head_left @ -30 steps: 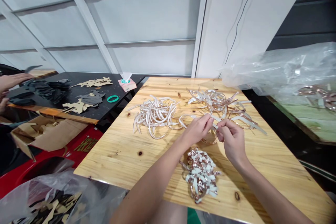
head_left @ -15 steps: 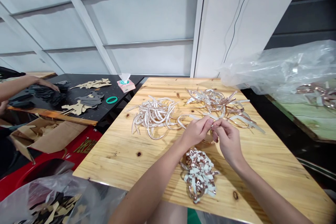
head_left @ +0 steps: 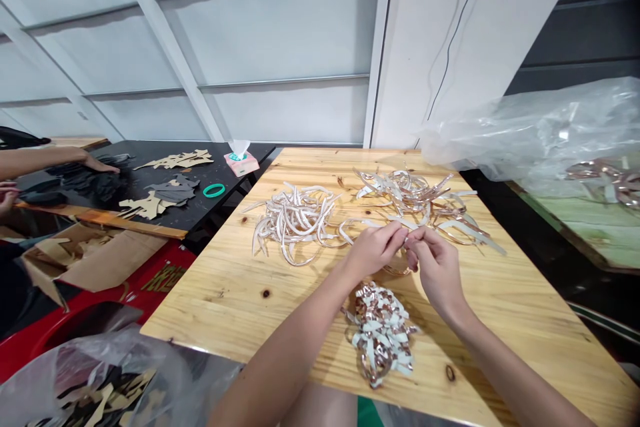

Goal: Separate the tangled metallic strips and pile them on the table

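My left hand (head_left: 379,248) and my right hand (head_left: 434,257) meet over the middle of the wooden table (head_left: 220,293), fingertips pinched together. Between them is a thin strip, white on one side and shiny copper on the other; the fingers hide most of it, and a loop of it shows just below. Beneath my wrists lies a crumpled heap of short copper-and-white scraps (head_left: 383,333). Left of my hands sits a pile of curled white strips (head_left: 295,217). Beyond them spreads a looser pile of copper-and-white strips (head_left: 405,190).
On the black table (head_left: 210,203) to the left are a tissue box (head_left: 241,161), a green tape ring (head_left: 214,191) and beige and grey cut pieces (head_left: 173,192). Another person's hand (head_left: 97,163) rests on dark pieces there. A cardboard box (head_left: 100,257) and plastic bags (head_left: 550,127) flank my table.
My hands stay together with only a slight shift of the fingers. The other person's arm at the left has moved a little over the dark pieces.
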`<state>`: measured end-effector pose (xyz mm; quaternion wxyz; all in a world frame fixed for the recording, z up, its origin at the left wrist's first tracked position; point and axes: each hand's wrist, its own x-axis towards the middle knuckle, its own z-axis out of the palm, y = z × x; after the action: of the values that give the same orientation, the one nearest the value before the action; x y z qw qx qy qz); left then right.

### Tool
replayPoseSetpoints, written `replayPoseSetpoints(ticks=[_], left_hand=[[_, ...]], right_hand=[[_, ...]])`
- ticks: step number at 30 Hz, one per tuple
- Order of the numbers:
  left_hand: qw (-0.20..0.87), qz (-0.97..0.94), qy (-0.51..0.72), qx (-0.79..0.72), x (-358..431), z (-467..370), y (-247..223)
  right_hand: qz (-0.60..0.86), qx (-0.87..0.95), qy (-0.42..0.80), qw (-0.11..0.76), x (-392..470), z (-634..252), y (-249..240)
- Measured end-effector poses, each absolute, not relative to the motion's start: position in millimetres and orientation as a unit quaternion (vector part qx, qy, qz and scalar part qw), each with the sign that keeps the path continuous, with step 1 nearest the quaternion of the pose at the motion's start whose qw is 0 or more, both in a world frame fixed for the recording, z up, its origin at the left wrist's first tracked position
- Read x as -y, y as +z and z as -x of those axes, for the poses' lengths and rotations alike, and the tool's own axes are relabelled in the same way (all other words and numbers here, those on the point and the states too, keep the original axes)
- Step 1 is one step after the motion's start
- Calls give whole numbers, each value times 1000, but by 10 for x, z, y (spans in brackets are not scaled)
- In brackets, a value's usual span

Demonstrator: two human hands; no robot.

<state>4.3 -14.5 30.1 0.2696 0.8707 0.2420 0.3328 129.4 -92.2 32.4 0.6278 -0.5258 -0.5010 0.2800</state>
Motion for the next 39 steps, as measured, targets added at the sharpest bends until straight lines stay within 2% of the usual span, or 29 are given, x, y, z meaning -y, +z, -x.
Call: replayPoseSetpoints(ticks=[39], left_hand=[[273,-876,302,-260,165,-41,295]], right_hand=[[536,514,304,596,910,-1304,341]])
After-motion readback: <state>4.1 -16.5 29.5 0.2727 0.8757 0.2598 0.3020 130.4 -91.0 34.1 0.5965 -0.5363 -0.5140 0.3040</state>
